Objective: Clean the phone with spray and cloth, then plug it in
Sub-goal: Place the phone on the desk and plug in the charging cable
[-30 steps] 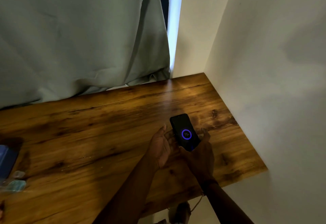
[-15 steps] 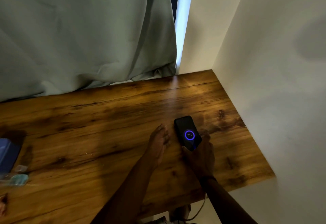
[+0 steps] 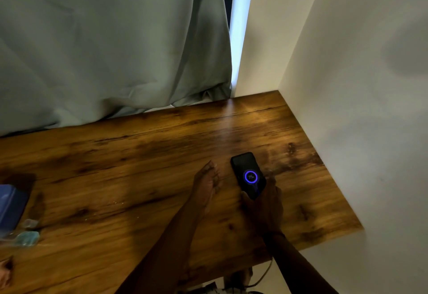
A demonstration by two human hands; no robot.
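A black phone [image 3: 247, 173] lies on the wooden table [image 3: 139, 166] near its right end, its screen lit with a blue ring and "75". My right hand [image 3: 264, 203] grips the phone's near end from below. My left hand [image 3: 206, 182] rests just left of the phone, fingers loosely together, a small gap away from it and holding nothing. A cable [image 3: 264, 275] hangs below the table's front edge under my right wrist; whether it reaches the phone is hidden by my hand.
A blue object [image 3: 11, 205] and a pale teal clear item [image 3: 27, 238] sit at the table's left edge. A grey-green curtain [image 3: 104, 50] hangs behind the table. A white wall [image 3: 359, 108] bounds the table's right side.
The phone has come down from slightly raised between both hands to the table surface. My left hand has drawn away from it to the left; my right hand keeps its hold.
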